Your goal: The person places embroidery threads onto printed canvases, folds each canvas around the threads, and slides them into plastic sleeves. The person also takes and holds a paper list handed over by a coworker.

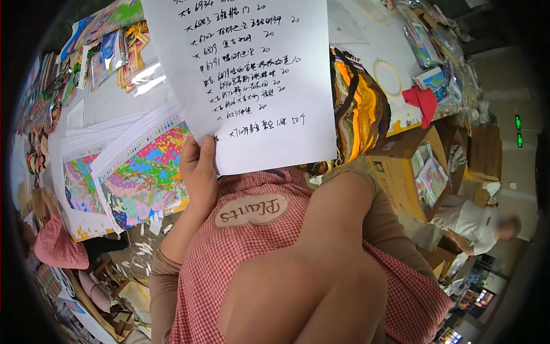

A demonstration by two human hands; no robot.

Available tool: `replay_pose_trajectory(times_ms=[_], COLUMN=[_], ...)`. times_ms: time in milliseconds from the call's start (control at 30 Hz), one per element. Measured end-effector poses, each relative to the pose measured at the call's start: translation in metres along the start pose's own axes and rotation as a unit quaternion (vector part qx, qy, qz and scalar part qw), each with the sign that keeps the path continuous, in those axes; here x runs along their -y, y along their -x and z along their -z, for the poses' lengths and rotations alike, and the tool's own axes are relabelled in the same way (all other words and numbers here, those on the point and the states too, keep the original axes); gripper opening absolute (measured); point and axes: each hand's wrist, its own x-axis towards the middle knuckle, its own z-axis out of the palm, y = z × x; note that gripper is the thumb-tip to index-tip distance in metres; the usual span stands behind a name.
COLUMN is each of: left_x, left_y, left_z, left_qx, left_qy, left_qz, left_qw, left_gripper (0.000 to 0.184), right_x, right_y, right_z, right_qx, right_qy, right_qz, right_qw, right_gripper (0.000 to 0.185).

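Observation:
A white sheet of paper with handwritten lines of characters and numbers is held upright above the table. My left hand pinches its lower left corner, thumb in front. Very near the camera, my right hand looms large and blurred in front of the red checked apron; its fingers cannot be made out. Just behind the paper's right edge lies a bundle of orange, yellow, black and white thread. To the left of the paper are printed sheets with colourful patterns.
A cardboard box with packets stands at the right, below a red cloth on the table. Bagged items line the table's far edges. One person is at the right, another at the left.

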Motion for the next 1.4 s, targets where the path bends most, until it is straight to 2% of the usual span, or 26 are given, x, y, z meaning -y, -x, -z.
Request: replay_pose_trajectory(times_ms=[33, 100, 133, 167, 200, 233, 267, 300, 433, 467, 500, 533, 567, 600, 900, 1133, 1300, 1400], left_x=[0.000, -0.002, -0.003, -0.004, -0.004, -0.005, -0.005, -0.005, -0.004, -0.004, -0.004, -0.005, -0.005, -0.004, -0.002, -0.002, -0.003, -0.002], left_y=[0.000, 0.001, 0.002, 0.002, 0.002, 0.002, 0.002, 0.003, 0.003, 0.003, 0.002, 0.003, 0.003, 0.003, 0.000, -0.004, -0.005, -0.005], left_z=[0.000, -0.001, -0.002, -0.003, -0.003, -0.003, -0.002, -0.002, 0.000, 0.000, 0.000, -0.001, -0.001, -0.001, -0.001, -0.001, -0.002, -0.002], left_qx=[0.003, 0.005, 0.002, -0.001, -0.001, 0.004, 0.009, 0.009, 0.003, 0.004, 0.003, 0.000, -0.003, -0.003, 0.001, 0.001, 0.009, 0.009], left_qy=[0.001, 0.003, 0.015, 0.028, 0.028, 0.029, 0.030, 0.031, 0.028, 0.027, 0.028, 0.028, 0.027, 0.028, 0.030, 0.034, 0.036, 0.033], left_qz=[0.004, 0.006, 0.006, 0.007, 0.006, 0.009, 0.011, 0.010, 0.009, 0.008, 0.007, 0.009, 0.011, 0.011, 0.010, 0.015, 0.017, 0.015], left_qw=[1.000, 1.000, 1.000, 1.000, 1.000, 1.000, 0.999, 0.999, 1.000, 1.000, 1.000, 1.000, 1.000, 1.000, 1.000, 0.999, 0.999, 0.999], left_gripper=[0.023, 0.023, 0.023, 0.023, 0.023, 0.023, 0.023, 0.023, 0.022, 0.022, 0.022, 0.022, 0.022, 0.022, 0.021, 0.023, 0.024, 0.024], right_x=[-0.001, -0.005, -0.006, -0.007, -0.008, -0.009, -0.011, -0.012, -0.013, -0.014, -0.015, -0.015, -0.015, -0.015, -0.006, -0.007, -0.011, -0.012], right_y=[-0.001, -0.003, 0.000, 0.004, 0.008, 0.008, 0.006, 0.005, 0.005, 0.016, 0.022, 0.017, 0.009, 0.005, 0.014, 0.010, 0.007, 0.009], right_z=[0.000, 0.001, -0.009, -0.026, -0.036, -0.024, -0.002, 0.012, 0.003, -0.022, -0.036, -0.023, 0.000, 0.013, 0.006, 0.007, 0.003, 0.002], right_qx=[0.001, 0.006, 0.008, -0.109, -0.222, -0.222, -0.067, 0.090, 0.100, -0.054, -0.207, -0.206, -0.043, 0.121, 0.100, 0.083, 0.087, 0.083], right_qy=[0.001, 0.044, 0.044, -0.062, -0.166, -0.166, -0.158, -0.147, -0.079, -0.197, -0.306, -0.306, -0.232, -0.150, -0.059, -0.052, -0.116, -0.125], right_qz=[0.000, 0.093, 0.093, 0.026, -0.043, -0.043, -0.046, -0.047, 0.022, -0.012, -0.046, -0.047, -0.025, -0.003, -0.035, -0.068, -0.107, -0.096], right_qw=[1.000, 0.995, 0.995, 0.992, 0.960, 0.960, 0.984, 0.984, 0.992, 0.979, 0.928, 0.928, 0.971, 0.981, 0.993, 0.993, 0.984, 0.984], right_gripper=[0.014, 0.017, 0.017, 0.019, 0.022, 0.022, 0.024, 0.025, 0.026, 0.026, 0.027, 0.027, 0.029, 0.031, 0.042, 0.038, 0.034, 0.032])
